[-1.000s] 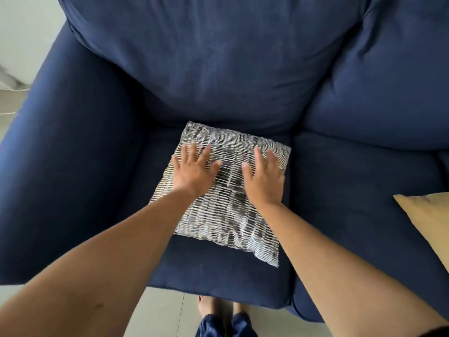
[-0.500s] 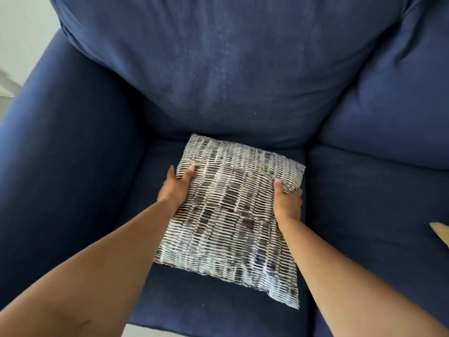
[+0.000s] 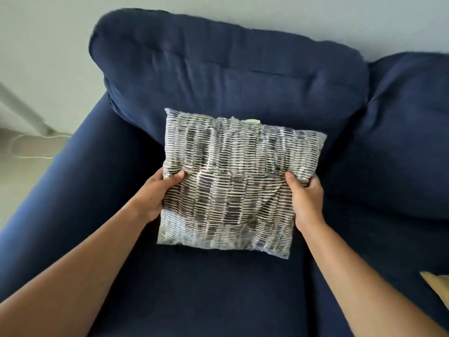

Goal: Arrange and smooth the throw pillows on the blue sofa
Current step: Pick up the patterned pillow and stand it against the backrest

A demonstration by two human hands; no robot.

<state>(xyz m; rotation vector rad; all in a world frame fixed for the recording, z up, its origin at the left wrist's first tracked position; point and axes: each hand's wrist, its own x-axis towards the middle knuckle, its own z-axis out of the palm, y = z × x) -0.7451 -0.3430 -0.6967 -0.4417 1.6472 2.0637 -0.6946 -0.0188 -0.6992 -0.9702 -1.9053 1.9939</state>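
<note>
A grey and white woven throw pillow [image 3: 233, 181] is held up above the seat of the blue sofa [image 3: 218, 295], its top edge in front of the back cushion [image 3: 230, 76]. My left hand [image 3: 155, 193] grips the pillow's left edge, thumb on the front. On the pillow's right edge, my right hand [image 3: 305, 198] pinches and bunches the fabric. A small pale tag shows at the pillow's top edge. The corner of a yellow pillow [image 3: 437, 288] peeks in at the right edge on the seat.
The sofa's left armrest [image 3: 65, 190] runs along the left. A second back cushion [image 3: 408, 132] stands at the right. Beyond the armrest is pale floor with a white cord [image 3: 29, 147] and a light wall behind the sofa.
Both hands went from lying flat on the pillow to gripping its side edges. The pillow has risen off the seat and tilted up toward the back cushion.
</note>
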